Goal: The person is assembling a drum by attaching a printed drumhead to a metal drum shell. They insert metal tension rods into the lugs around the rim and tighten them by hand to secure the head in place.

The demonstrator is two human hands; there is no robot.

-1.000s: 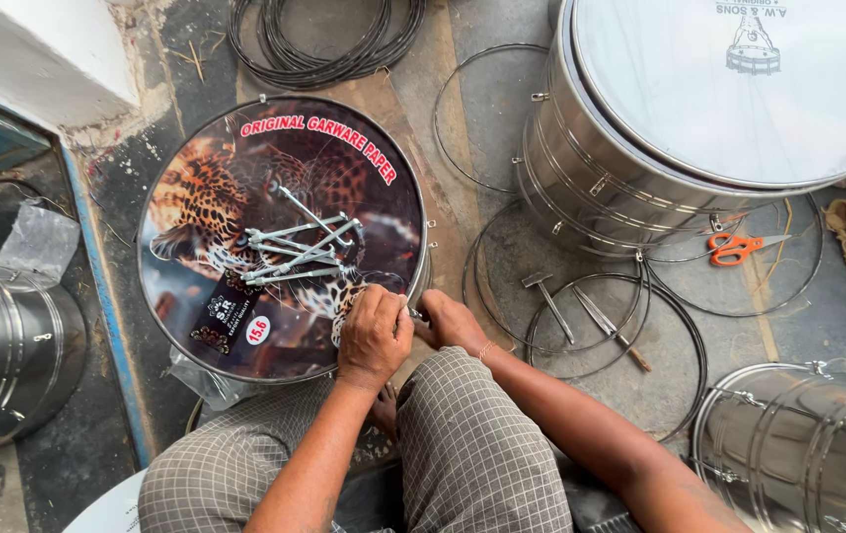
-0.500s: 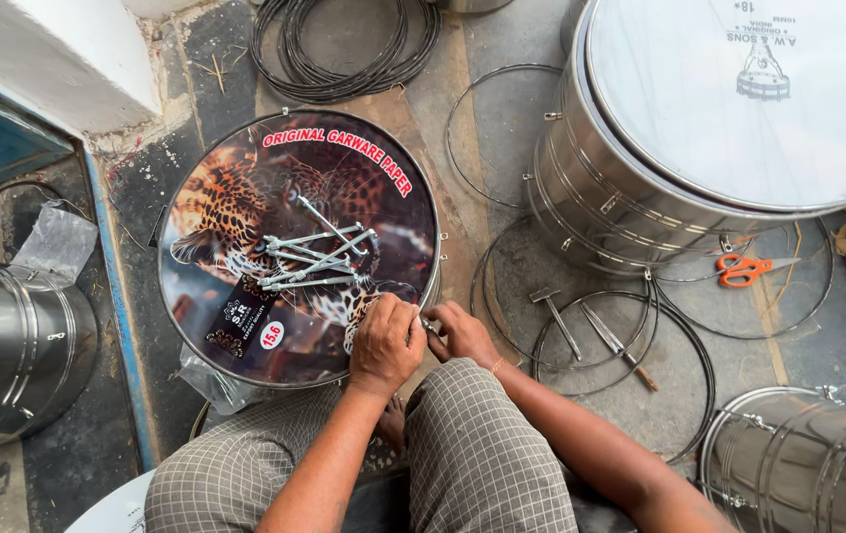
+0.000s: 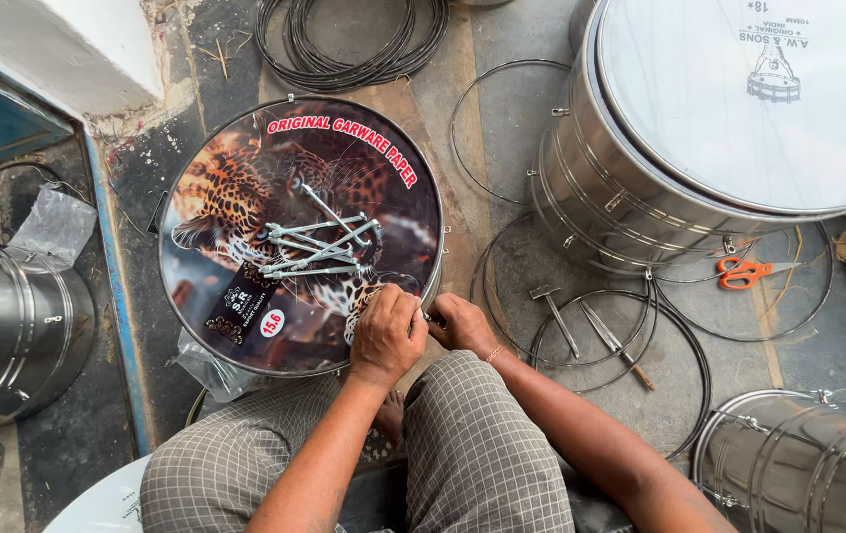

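Now both hands meet at drum (image 3: 245, 197) near rim: left hand (image 3: 386, 336) curled over edge, right hand (image 3: 462, 324) pinching small metal fitting, hardly visible. Keep drum steady, grip fitting square.

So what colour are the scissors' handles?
Orange, on the scissors lying by the big steel drum; the head view shows them.

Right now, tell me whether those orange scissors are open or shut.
Open: the orange scissors lie flat on the floor, blades slightly parted.
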